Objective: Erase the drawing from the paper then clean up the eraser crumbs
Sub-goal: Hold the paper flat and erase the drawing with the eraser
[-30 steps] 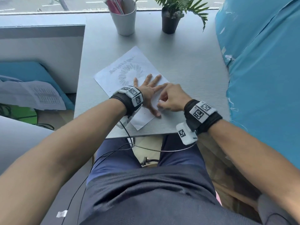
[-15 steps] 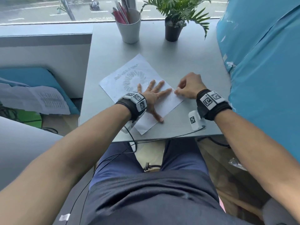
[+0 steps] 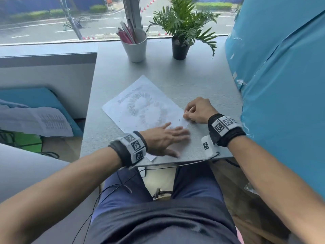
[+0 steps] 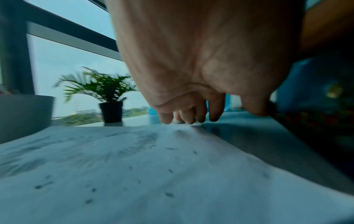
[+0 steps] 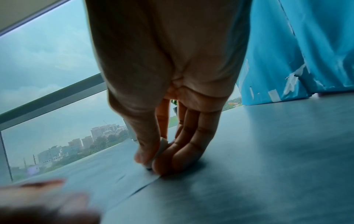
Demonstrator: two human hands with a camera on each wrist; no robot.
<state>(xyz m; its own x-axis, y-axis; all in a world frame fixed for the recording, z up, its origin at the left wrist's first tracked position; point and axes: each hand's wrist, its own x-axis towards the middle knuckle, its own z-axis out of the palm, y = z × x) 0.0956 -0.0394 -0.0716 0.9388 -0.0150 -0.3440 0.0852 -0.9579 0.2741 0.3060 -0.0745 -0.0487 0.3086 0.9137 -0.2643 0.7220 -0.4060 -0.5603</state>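
A white sheet of paper (image 3: 140,110) lies askew on the grey table (image 3: 193,81), with a grey pencil ring drawing (image 3: 139,104) partly rubbed away on its right side. Dark eraser crumbs (image 4: 168,194) dot the paper in the left wrist view. My left hand (image 3: 168,138) lies flat, fingers straight, on the paper's near corner. My right hand (image 3: 193,111) sits at the paper's right edge and pinches a small white eraser (image 5: 160,150) between thumb and fingers, its tip down on the paper edge.
A white cup of pens (image 3: 135,46) and a potted plant (image 3: 181,32) stand at the back of the table by the window. Blue plastic sheeting (image 3: 281,76) walls off the right side. The table's near edge (image 3: 175,162) runs just below my wrists.
My left hand slid down and to the right across the paper, uncovering more of the drawing. The right hand moved right to the paper's edge with the eraser. The head view tilted up.
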